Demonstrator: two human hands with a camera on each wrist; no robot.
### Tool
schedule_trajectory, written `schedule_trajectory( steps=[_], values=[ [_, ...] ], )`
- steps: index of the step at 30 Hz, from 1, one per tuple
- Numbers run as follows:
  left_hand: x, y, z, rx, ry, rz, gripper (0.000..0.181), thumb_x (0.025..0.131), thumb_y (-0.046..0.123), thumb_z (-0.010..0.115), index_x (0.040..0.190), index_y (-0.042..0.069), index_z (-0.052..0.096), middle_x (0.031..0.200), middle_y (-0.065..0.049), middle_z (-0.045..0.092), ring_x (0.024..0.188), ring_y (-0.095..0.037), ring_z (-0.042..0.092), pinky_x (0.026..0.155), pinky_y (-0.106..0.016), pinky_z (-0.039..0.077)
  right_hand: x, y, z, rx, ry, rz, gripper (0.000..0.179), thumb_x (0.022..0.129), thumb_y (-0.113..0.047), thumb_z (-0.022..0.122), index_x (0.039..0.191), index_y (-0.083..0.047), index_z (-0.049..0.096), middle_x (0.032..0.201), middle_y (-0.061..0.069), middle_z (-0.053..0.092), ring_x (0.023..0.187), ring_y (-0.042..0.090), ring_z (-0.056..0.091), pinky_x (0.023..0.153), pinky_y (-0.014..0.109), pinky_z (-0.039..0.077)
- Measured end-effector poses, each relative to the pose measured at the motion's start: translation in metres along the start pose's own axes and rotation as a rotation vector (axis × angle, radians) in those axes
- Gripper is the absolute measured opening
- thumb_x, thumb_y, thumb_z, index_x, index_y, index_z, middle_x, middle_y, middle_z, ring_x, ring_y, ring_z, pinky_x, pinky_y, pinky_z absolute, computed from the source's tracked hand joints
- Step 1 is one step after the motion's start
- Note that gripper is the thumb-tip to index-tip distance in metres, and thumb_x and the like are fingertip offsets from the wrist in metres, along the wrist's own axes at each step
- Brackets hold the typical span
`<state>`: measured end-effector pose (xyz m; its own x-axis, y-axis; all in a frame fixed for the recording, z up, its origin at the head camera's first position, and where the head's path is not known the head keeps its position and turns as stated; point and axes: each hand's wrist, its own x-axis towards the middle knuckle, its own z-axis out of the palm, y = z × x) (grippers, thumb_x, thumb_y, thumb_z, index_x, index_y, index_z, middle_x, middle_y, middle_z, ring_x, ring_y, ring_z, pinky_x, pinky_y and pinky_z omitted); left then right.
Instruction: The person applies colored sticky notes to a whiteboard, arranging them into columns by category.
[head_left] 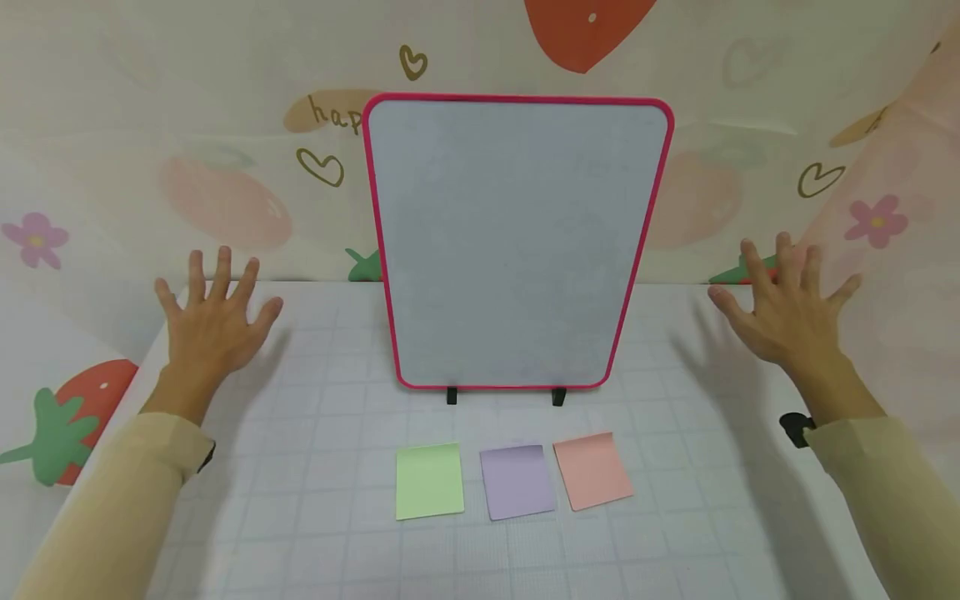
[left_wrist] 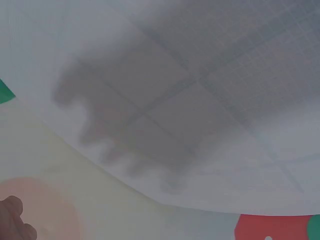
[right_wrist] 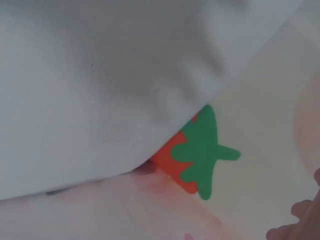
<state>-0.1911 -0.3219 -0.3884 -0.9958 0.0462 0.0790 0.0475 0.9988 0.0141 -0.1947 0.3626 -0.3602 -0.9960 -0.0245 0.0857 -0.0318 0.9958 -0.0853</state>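
My left hand (head_left: 212,325) is spread with straight fingers above the left part of the table, holding nothing. On the other side my right hand (head_left: 791,321) is spread the same way, palm down. Between them a whiteboard (head_left: 517,242) with a pink-red frame stands upright, its face bare. In front of it lie three sticky notes in a row: a green note (head_left: 430,482), a purple note (head_left: 517,482) and a pink note (head_left: 594,472). Fingertips of the left hand show at the lower left of the left wrist view; the right hand's fingers (right_wrist: 302,220) enter that wrist view's corner.
Two black feet (head_left: 452,395) hold up the whiteboard's lower edge. The white table (head_left: 330,500) has a grid-patterned cover. Behind it hangs a wall cloth (head_left: 480,50) printed with strawberries, hearts and flowers. Both hands cast shadows on the tabletop.
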Motion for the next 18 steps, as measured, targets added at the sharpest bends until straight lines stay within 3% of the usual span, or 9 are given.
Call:
schedule_trajectory(
  steps=[7, 14, 18],
  values=[
    [-0.006, 0.012, -0.007, 0.012, 0.044, 0.046, 0.072, 0.102, 0.057, 0.027, 0.161, 0.017, 0.014, 0.166, -0.015, -0.008, 0.149, -0.038, -0.020, 0.107, -0.074, -0.015, -0.008, -0.009, -0.002, -0.004, -0.001, -0.029, 0.082, 0.097, -0.069, 0.025, 0.161, -0.022, 0.004, 0.164, 0.021, -0.011, 0.146, 0.045, -0.022, 0.094, 0.081, -0.021],
    [-0.019, 0.037, -0.017, 0.017, 0.112, 0.144, 0.070, 0.102, 0.054, 0.035, 0.161, 0.021, 0.015, 0.167, -0.010, -0.004, 0.151, -0.034, -0.015, 0.109, -0.071, -0.013, -0.019, -0.025, -0.007, -0.022, 0.005, -0.097, 0.080, 0.098, -0.066, 0.029, 0.162, -0.024, 0.005, 0.166, 0.017, -0.008, 0.147, 0.052, 0.001, 0.097, 0.080, -0.019],
    [-0.028, 0.051, -0.020, 0.013, 0.151, 0.211, 0.071, 0.101, 0.053, 0.039, 0.161, 0.022, 0.016, 0.167, -0.007, -0.002, 0.152, -0.031, -0.013, 0.111, -0.069, -0.012, -0.028, -0.035, -0.009, -0.044, 0.002, -0.151, 0.078, 0.099, -0.064, 0.031, 0.161, -0.027, 0.003, 0.166, 0.012, -0.010, 0.149, 0.047, -0.002, 0.100, 0.080, -0.015]
  ],
)
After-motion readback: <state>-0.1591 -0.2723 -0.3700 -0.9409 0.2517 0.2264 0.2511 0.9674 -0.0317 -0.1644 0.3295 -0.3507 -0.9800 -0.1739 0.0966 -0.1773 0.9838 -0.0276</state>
